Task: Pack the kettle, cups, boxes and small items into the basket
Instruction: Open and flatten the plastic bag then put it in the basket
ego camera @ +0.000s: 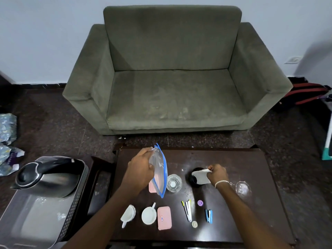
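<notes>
My left hand point(141, 170) holds a clear zip bag point(159, 174) with a blue edge, upright above the dark table point(233, 221). My right hand point(216, 174) pinches a white paper piece point(202, 177) over a black cup point(195, 180). A steel kettle point(46, 178) with a black handle lies inside the grey basket point(71, 212) at the left. On the table stand a glass point(173, 183), two white cups point(149, 215) point(128, 214), and a pink box point(164, 218). Another pink box point(152, 188) is half hidden behind the bag.
Small items lie near the front: pens point(187, 210), a blue stapler point(208, 215), a purple cap point(200, 203), a small round lid point(194, 224) and a clear glass lid point(242, 188). A green sofa point(176, 78) stands beyond the table. Crumpled wrapping point(7, 130) lies on the floor at left.
</notes>
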Tool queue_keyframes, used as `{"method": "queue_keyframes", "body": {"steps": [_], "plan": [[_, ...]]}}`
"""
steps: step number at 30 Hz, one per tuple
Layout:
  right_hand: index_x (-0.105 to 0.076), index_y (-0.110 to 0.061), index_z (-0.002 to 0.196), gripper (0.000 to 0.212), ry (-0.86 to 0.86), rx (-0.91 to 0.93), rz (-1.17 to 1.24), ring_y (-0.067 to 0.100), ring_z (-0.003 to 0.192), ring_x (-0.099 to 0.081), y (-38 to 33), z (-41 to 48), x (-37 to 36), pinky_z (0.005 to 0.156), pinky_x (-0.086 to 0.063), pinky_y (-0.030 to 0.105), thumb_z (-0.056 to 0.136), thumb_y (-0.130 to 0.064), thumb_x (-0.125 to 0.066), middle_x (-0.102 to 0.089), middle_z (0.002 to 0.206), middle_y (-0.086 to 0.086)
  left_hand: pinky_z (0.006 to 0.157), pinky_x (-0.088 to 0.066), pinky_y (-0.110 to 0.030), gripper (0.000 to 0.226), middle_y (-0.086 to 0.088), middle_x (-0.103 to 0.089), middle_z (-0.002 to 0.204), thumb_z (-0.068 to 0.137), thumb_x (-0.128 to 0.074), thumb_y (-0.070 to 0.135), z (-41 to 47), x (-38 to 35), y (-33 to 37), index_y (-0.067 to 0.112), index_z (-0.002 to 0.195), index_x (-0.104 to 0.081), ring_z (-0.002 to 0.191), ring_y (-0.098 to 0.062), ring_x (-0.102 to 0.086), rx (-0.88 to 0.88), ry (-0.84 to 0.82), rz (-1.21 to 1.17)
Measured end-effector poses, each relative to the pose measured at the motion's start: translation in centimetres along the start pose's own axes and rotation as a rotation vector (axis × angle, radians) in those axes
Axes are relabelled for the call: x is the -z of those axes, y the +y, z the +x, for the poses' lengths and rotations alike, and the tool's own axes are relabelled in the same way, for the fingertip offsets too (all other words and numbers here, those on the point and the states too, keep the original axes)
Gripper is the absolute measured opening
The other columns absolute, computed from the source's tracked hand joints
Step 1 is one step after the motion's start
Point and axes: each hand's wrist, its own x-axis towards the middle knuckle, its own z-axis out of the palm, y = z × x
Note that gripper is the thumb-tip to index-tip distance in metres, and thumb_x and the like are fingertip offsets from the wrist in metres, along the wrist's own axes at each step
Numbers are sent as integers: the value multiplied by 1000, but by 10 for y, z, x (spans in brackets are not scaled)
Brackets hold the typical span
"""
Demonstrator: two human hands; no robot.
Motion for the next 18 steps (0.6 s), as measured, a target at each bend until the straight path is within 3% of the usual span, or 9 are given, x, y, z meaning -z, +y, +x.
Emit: {"method": "queue_keyframes", "body": {"steps": [3,7,10,13,14,16,18], "plan": [[-71,-6,106,26,-5,-9,-64,40,105,-65,1,5,-14,83,-52,35,83,-3,-60,-70,110,22,116,-42,-41,61,8,-51,154,84,-57,-1,-3,-8,-2,14,143,-59,136,-20,-54,3,-7,-7],[-69,-14,103,25,2,41,-207,36,104,-67,5,8,-26,81,-53,34,83,-6,-57,-71,113,16,116,-41,-41,59,4,-49,153,85,-58,-1,-6,-17,-3,10,144,-58,136,-20,-54,-7,-33,-11],[-66,-15,104,23,-2,64,-272,35,108,-66,9,10,-30,89,-52,38,84,-10,-56,-70,116,13,113,-43,-41,57,0,-51,150,87,-60,-1,-10,-22,-4,7,143,-57,132,-23,-56,9,-22,-29],[-56,-20,126,37,76,96,-327,32,120,-57,10,6,-24,100,-43,50,91,-31,-62,-59,129,8,112,-44,-40,56,-4,-53,144,86,-62,-3,-12,-19,3,4,142,-58,128,-26,-58,57,20,-85],[-53,-21,131,47,149,159,-265,31,120,-54,9,1,-22,99,-43,51,90,-42,-64,-55,129,6,111,-44,-39,56,-6,-54,142,86,-63,-4,-13,-18,8,3,141,-59,127,-27,-59,74,45,-113],[-52,-23,134,64,253,386,86,25,114,-56,1,-20,-18,98,-45,47,82,-57,-69,-55,122,2,106,-45,-32,51,-8,-58,134,84,-65,-6,-14,-11,21,3,134,-64,121,-28,-62,114,101,-173],[-50,-25,139,82,194,618,315,11,120,-52,-9,-47,-20,106,-38,31,72,-64,-75,-55,128,-5,92,-42,-23,42,-8,-61,123,82,-65,-8,-13,-5,34,3,123,-70,112,-28,-64,162,154,-242]]}}
